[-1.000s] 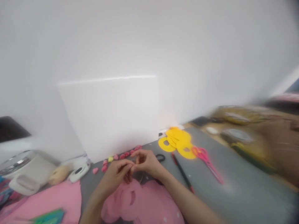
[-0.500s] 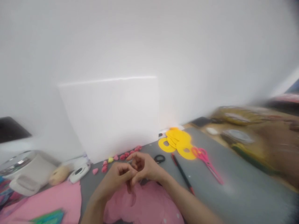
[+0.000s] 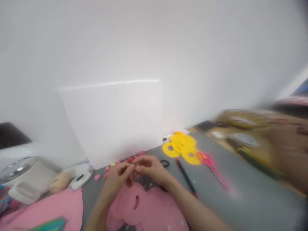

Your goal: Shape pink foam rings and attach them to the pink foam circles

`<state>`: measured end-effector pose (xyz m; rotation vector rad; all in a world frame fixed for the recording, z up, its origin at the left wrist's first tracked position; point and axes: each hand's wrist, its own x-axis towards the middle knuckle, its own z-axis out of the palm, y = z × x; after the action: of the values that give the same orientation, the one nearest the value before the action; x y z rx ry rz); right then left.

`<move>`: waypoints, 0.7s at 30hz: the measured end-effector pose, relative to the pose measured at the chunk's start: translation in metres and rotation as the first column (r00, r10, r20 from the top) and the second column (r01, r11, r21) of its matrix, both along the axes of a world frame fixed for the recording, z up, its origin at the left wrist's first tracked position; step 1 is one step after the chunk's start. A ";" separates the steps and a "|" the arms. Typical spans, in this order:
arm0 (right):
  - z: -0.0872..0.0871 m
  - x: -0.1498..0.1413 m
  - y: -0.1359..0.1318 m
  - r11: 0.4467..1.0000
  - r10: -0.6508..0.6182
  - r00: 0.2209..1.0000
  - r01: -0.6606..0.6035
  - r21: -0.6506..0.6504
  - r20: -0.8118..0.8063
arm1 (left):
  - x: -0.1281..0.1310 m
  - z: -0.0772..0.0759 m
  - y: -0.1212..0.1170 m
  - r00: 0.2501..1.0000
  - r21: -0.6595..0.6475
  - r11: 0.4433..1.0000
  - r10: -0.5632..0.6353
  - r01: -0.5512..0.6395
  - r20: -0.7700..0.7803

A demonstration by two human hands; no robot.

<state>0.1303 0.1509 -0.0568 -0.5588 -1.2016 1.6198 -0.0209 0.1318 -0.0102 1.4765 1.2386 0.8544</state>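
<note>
Pink rounded cut-outs (image 3: 154, 210) overlap on grey tabletop (image 3: 245, 205), just below and nearer the wearer than both hands. Left hand (image 3: 118, 178), right hand (image 3: 150, 168): fingers curled, tips close together; cannot tell whether either grips anything.

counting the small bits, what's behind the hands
Behind the left hand and right hand, red and pink pieces and a yellow piece line the foot of the white board; a black loop shows partly. What the hands cover can't be seen.
</note>
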 end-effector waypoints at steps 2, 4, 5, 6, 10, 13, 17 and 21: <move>0.003 0.000 -0.001 1.000 -0.025 1.000 0.025 -0.001 0.017 | -0.002 -0.002 0.001 1.000 0.010 1.000 0.016 -0.016 -0.013; 0.005 -0.001 -0.002 0.998 -0.068 0.997 0.068 0.000 0.040 | -0.002 -0.003 0.002 0.999 0.013 1.000 0.028 -0.028 -0.024; 0.006 -0.001 -0.003 0.996 -0.089 0.995 0.089 0.004 0.047 | -0.002 -0.004 0.002 0.999 0.015 0.999 0.033 -0.033 -0.025; 0.007 -0.002 -0.003 0.994 -0.109 0.993 0.109 0.013 0.054 | -0.001 -0.004 0.002 0.999 0.018 0.999 0.037 -0.036 -0.024; 0.009 -0.003 -0.003 0.967 -0.234 0.966 0.219 0.132 0.112 | 0.000 -0.001 0.000 1.000 0.014 1.000 0.017 -0.017 -0.008; 0.008 -0.004 -0.003 0.924 -0.349 0.930 0.320 0.211 0.116 | -0.001 0.001 -0.001 1.000 0.001 1.000 -0.014 0.014 0.020; 0.008 -0.004 -0.003 0.912 -0.384 0.919 0.362 0.194 0.092 | -0.002 0.002 0.000 0.999 0.019 0.999 -0.031 0.032 -0.016; 0.010 -0.002 -0.001 0.922 -0.388 0.921 0.387 0.029 0.042 | -0.008 0.007 0.000 0.971 0.115 0.993 0.023 0.005 -0.238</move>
<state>0.1279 0.1494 -0.0466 -0.7730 -1.0600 1.2609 -0.0285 0.1322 -0.0027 1.7068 1.3918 0.7817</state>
